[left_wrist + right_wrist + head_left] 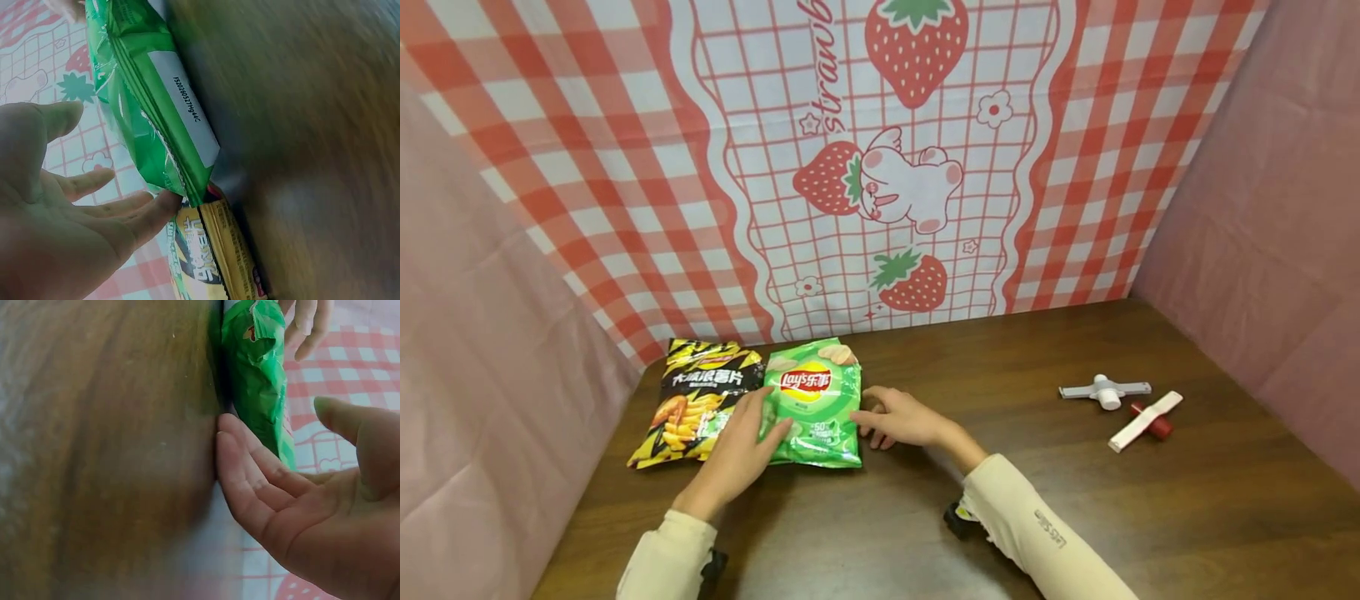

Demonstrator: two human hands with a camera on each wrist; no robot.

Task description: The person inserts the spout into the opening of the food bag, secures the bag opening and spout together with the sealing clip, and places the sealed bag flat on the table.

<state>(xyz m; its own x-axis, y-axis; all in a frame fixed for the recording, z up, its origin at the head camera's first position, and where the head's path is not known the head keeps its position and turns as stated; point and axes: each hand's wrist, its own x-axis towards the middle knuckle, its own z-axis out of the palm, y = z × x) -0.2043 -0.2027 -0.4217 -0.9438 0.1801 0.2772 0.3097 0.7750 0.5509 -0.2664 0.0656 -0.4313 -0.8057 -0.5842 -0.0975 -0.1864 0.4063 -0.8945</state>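
A green Lay's chip bag [815, 417] lies face up on the wooden table, its left side against a black and yellow chip bag [700, 392]. My left hand [744, 446] is at the green bag's left edge, thumb apart from the fingers; in the left wrist view the fingertips [167, 203] meet that bag's lower corner. On the other side, my right hand [902, 419] has its fingers loosely bent beside the green bag's right edge. The right wrist view shows those fingertips [229, 440] low on the tabletop, right by the green bag [255, 375].
At the table's right lie a grey and white bag clip [1105, 391] and a white and red one [1146, 422]. A red checkered strawberry cloth [887, 192] hangs along the back edge. Pink cloth walls [1262, 275] stand at both sides.
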